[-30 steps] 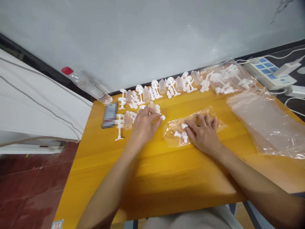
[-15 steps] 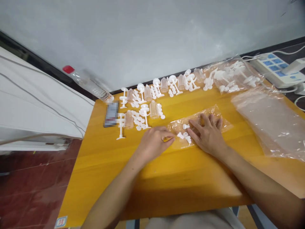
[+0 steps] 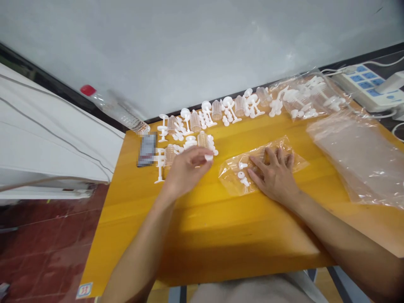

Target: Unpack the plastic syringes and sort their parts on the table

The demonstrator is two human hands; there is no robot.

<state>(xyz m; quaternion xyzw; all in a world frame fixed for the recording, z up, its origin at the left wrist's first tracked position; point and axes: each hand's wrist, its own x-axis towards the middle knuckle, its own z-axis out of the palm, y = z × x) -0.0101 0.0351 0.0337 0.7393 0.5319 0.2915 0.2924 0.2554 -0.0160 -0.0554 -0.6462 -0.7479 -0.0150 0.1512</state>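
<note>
My left hand point(image 3: 188, 170) pinches a small white plastic piece point(image 3: 208, 157) between thumb and fingers, above the table just in front of the nearer row of parts. Flat on a clear plastic bag point(image 3: 232, 185) rests my right hand point(image 3: 277, 174), its fingers spread. A few small white nozzle-like pieces point(image 3: 245, 181) lie on or in that bag, left of my right thumb. Behind my left hand stand a clear ribbed syringe barrel point(image 3: 203, 140) and white plunger parts point(image 3: 160, 165), partly hidden by the hand.
A farther row of clear barrels point(image 3: 217, 110) and white plungers point(image 3: 232, 110) runs along the wall. A filled clear bag point(image 3: 304, 99), flat plastic bags point(image 3: 360, 155) and a power strip point(image 3: 372, 86) are at right. A phone point(image 3: 147, 149) and water bottle point(image 3: 116, 111) are at left.
My left hand has moved left and away from the bag, carrying a small white piece. Fewer pieces show on the bag. My right hand stays in place.
</note>
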